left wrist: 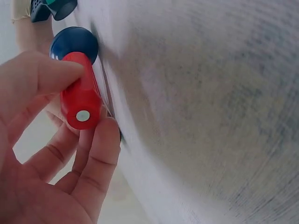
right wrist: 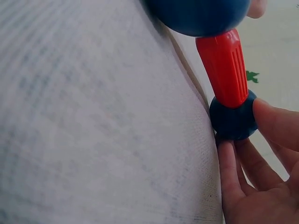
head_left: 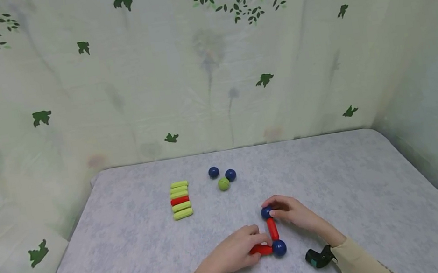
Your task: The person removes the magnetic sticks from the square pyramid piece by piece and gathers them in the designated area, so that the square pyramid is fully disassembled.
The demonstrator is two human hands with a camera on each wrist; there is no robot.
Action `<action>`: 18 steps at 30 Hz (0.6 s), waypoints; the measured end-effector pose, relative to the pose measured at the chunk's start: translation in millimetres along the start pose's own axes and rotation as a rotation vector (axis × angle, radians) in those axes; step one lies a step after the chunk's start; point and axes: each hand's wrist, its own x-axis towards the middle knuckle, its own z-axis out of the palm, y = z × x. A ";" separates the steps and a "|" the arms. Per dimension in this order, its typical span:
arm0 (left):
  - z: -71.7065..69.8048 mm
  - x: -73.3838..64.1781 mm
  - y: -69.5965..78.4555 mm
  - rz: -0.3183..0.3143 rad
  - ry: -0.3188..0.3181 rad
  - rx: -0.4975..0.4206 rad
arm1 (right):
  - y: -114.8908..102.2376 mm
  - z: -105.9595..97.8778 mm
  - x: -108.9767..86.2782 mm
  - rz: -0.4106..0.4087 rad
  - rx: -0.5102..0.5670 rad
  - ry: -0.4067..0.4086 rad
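Observation:
My left hand (head_left: 238,250) pinches a red rod (left wrist: 80,100) between thumb and fingers. A pale round disc shows on the rod's free end, and its other end meets the near blue ball (head_left: 279,248). From that ball a second red rod (head_left: 273,229) runs away from me to the far blue ball (right wrist: 233,115). My right hand (head_left: 294,212) grips this far ball with thumb and fingertips. Together the two rods and two balls form an L shape, low over the table.
Left of centre, several yellow-green rods (head_left: 183,213) lie in a column with one red rod (head_left: 179,200) among them. Behind the hands sit two loose blue balls (head_left: 213,172) and a green ball (head_left: 223,184). A leaf-printed curtain (head_left: 178,90) hangs behind the grey table (head_left: 334,171).

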 end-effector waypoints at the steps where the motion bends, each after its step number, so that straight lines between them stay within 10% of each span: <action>1: -0.5 -0.2 0.3 0.007 0.002 0.014 | 0.0 -0.1 -0.2 -0.001 0.000 0.002; 8: -5.6 -12.5 -8.2 -0.097 0.027 -0.155 | -0.5 0.1 -0.6 -0.004 -0.012 0.004; 18: -30.3 -68.0 -62.2 -0.506 0.447 -0.083 | -3.6 0.5 -1.7 0.009 -0.008 0.004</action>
